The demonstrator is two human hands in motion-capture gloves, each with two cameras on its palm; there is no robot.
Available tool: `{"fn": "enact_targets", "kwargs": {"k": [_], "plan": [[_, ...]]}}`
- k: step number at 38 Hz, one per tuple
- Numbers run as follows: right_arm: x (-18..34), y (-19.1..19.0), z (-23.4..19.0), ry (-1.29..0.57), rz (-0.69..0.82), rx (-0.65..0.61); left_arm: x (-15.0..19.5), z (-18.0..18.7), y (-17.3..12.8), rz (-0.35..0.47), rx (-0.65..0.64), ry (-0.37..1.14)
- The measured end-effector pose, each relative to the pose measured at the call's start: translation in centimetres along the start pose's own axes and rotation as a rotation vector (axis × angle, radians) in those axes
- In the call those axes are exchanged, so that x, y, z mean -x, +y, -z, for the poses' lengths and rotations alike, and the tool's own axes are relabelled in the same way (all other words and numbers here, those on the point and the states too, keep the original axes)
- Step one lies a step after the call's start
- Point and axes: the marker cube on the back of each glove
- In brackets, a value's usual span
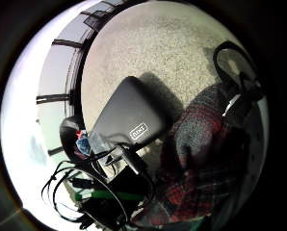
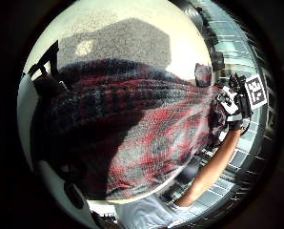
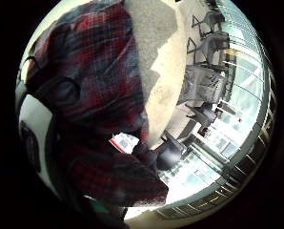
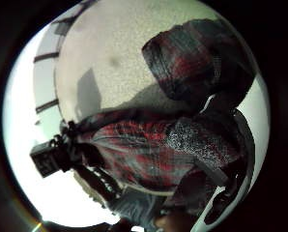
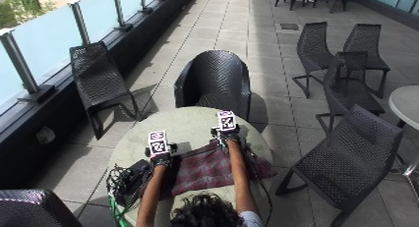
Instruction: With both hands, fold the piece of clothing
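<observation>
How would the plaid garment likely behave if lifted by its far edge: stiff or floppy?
Probably floppy: the plaid garment drapes and bunches between the left hand and right hand. Likely light, thin woven cloth. It should sag, not roll or tip.

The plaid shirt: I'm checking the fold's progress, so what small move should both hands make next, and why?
Probably draw the far edge toward the person to lay it over the near part. The outside view shows the red plaid shirt spread on the round table, with the left hand and right hand both at its far edge. The palm views show cloth bunched close to each palm, suggesting each grip has the edge.
</observation>
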Motion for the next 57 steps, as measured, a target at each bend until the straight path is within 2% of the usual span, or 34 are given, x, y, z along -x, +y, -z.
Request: {"fn": "enact_targets", "kwargs": {"k": [3, 6, 9, 11, 13, 16, 21, 25, 31, 34, 43, 49, 52, 57], "plan": [[0.3, 0.0, -0.4, 0.010, -0.022, -0.024, -0.1, 0.0, -0.4, -0.001, -0.046, 0.018], [0.3, 1.4, -0.1, -0.009, -0.019, -0.104, -0.4, 0.5, -0.4, -0.022, -0.137, 0.034], [-0.2, 3.8, 1.0, -0.099, 0.006, -0.315, -0.5, 1.3, -0.4, -0.034, -0.275, 0.048], [-1.1, 5.9, 1.6, -0.190, 0.009, -0.479, -0.4, 1.3, 0.3, -0.034, -0.294, 0.044], [-2.6, 8.9, 1.3, -0.285, -0.031, -0.570, -0.3, 1.2, 1.3, -0.036, -0.317, 0.019], [-5.1, 13.0, -0.5, -0.398, -0.111, -0.599, -0.3, 0.9, 2.8, -0.048, -0.373, -0.026], [-10.5, 15.5, -4.6, -0.433, -0.326, -0.665, -1.1, -0.2, 4.5, -0.095, -0.449, -0.083], [-13.0, 16.9, -8.5, -0.430, -0.435, -0.519, -2.0, -0.9, 4.5, -0.129, -0.561, -0.109], [-15.0, 17.0, -13.5, -0.371, -0.512, -0.270, -2.5, -5.2, 6.3, -0.143, -0.257, -0.095], [-15.5, 17.0, -15.0, -0.360, -0.543, -0.206, -2.7, -6.6, 6.3, -0.151, -0.187, -0.079], [-15.8, 15.1, -14.8, -0.233, -0.539, -0.457, -2.7, -8.2, 5.9, -0.160, -0.119, -0.052], [-17.5, 14.9, -13.0, 0.004, -0.570, -0.574, -4.5, -8.7, 6.5, -0.151, -0.103, -0.034], [-18.9, 15.4, -12.5, 0.022, -0.597, -0.542, -5.6, -8.7, 6.6, -0.155, -0.115, -0.038], [-18.4, 16.7, -11.2, -0.074, -0.593, -0.518, -5.9, -8.7, 6.5, -0.133, -0.120, -0.046]]}}
